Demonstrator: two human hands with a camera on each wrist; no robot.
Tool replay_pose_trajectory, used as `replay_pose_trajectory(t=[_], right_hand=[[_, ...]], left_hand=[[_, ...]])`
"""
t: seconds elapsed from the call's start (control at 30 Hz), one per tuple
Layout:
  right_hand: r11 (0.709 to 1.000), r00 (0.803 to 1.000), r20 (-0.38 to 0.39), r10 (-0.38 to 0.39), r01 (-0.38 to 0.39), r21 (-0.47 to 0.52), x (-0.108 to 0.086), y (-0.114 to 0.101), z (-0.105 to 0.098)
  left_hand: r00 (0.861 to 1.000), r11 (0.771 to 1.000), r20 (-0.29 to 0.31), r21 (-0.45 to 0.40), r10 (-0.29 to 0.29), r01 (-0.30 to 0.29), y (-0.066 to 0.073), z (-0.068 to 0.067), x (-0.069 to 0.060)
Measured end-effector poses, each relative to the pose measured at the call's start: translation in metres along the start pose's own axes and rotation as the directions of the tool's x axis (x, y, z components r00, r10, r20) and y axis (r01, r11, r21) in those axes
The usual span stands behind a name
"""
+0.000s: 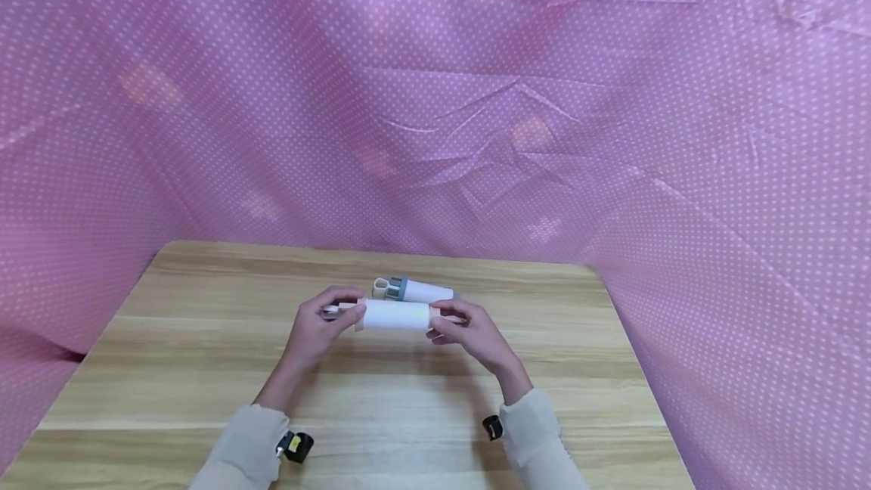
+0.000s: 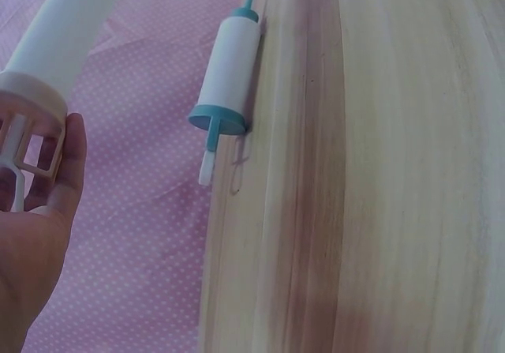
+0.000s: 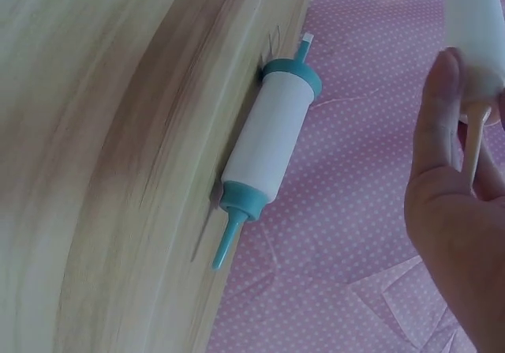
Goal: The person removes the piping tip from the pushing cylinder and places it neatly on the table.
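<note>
A white-barrelled syringe (image 1: 397,315) with pale pink end caps lies crosswise between my two hands, above the table. My left hand (image 1: 320,327) grips its plunger end; in the left wrist view the fingers curl around the slotted pink collar (image 2: 39,104) and the pale plunger handle. My right hand (image 1: 479,335) pinches the other end, and the right wrist view shows a thin nozzle (image 3: 475,144) passing between thumb and fingers. Just behind is a second syringe (image 1: 425,293), white with teal caps, lying on the table with its plunger end toward the left.
The wooden table (image 1: 381,414) has its far edge just beyond the teal-capped syringe. A pink dotted cloth (image 1: 435,134) hangs behind the table and along both sides. Each wrist wears a small black camera (image 1: 298,446).
</note>
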State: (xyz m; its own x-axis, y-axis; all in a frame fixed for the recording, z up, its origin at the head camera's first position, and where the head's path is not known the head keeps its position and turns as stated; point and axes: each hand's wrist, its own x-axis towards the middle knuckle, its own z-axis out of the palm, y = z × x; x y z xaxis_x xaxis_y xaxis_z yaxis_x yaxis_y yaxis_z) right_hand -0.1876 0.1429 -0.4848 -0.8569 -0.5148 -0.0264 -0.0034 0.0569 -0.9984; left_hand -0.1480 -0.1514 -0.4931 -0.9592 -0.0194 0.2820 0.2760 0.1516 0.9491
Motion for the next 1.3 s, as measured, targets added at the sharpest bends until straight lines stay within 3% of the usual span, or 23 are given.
replay_pose_trajectory(t=[0.43,0.7,0.93,1.3], right_hand=[[0.995,0.993,-0.069,-0.094,0.097,0.032,-0.0001,0.0027,0.0037],[0.995,0.994,-0.093,-0.061,0.067,0.069,0.0013,0.0018,0.0055],[0.998,0.999,-0.027,-0.028,0.029,0.050,0.0009,0.0010,0.0025],[0.995,0.994,-0.073,-0.077,0.082,0.063,0.0014,0.0017,0.0032]], left_hand=[[1.000,1.000,-0.015,-0.008,-0.003,0.003,-0.0027,0.0003,-0.0013],[1.000,1.000,-0.017,-0.011,-0.004,0.004,-0.0022,-0.0004,-0.0004],[1.000,1.000,-0.015,-0.022,0.000,0.000,-0.0006,0.0000,0.0029],[0.999,1.000,-0.038,-0.014,-0.027,0.026,-0.0050,-0.0018,0.0002]])
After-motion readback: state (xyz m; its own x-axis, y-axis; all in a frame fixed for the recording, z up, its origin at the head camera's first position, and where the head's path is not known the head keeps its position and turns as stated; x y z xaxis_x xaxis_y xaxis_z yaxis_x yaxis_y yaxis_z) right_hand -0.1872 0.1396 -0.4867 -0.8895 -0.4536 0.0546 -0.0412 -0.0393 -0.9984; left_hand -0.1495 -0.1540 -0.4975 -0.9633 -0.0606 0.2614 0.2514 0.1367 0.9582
